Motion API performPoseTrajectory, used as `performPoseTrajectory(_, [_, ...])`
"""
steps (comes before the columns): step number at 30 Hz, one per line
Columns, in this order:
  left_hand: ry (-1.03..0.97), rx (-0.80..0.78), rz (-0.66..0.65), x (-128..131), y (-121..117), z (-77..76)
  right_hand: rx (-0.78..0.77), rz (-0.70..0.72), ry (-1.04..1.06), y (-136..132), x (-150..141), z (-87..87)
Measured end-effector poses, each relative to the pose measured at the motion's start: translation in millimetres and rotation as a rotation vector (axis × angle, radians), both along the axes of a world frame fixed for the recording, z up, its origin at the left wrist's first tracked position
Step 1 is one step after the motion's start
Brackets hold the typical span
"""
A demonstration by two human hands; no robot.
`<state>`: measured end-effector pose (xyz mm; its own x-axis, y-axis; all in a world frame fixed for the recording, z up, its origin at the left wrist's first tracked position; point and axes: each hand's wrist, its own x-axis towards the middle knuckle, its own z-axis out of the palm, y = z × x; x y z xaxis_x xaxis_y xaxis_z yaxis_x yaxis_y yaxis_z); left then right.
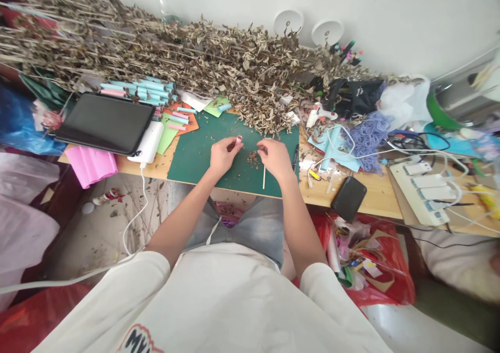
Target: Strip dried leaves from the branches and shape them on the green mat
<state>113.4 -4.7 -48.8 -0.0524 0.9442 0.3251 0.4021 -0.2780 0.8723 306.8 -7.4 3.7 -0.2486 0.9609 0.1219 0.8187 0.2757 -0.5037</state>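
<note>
My left hand (223, 158) pinches a small pink paper tube (238, 140) upright, its open end facing up, over the green cutting mat (195, 160). Close by on the right, my right hand (274, 158) has its thumb and fingertips drawn together; whatever is between them is too small to make out. Just beside those fingertips lies a little heap of crumbled dried leaves (253, 158) on the mat. A thin pale stick (264, 177) lies below my right hand. Dried leafy stalks (219, 56) are piled behind the mat.
Rolled blue and pink paper tubes (150, 90) and a black tablet (107, 123) are at left, with a white power bank (147, 142). To the right are a glue gun (319, 114), purple yarn (369, 137), a black phone (349, 198) and a power strip (420, 191) with cables.
</note>
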Motion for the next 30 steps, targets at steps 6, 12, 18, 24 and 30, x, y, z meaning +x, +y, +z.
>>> performPoseTrajectory(6, [0.002,0.017,0.001,-0.2,-0.4,0.2,-0.051,0.034,-0.166,0.6,-16.4,-7.8])
performPoseTrajectory(12, [0.032,0.013,0.013,-0.5,0.2,-0.4,0.092,-0.007,0.128,2.8,-5.2,-5.3])
performPoseTrajectory(18, [-0.017,0.003,0.001,-0.1,0.4,-0.6,0.237,-0.043,0.332,2.5,-15.9,16.1])
performPoseTrajectory(24, [-0.015,-0.004,-0.006,-1.9,-0.5,0.5,0.379,0.053,0.252,6.8,-47.8,18.6])
performPoseTrajectory(30, [0.041,0.023,-0.003,-3.1,0.8,-1.4,0.243,0.121,0.173,6.2,-52.6,9.9])
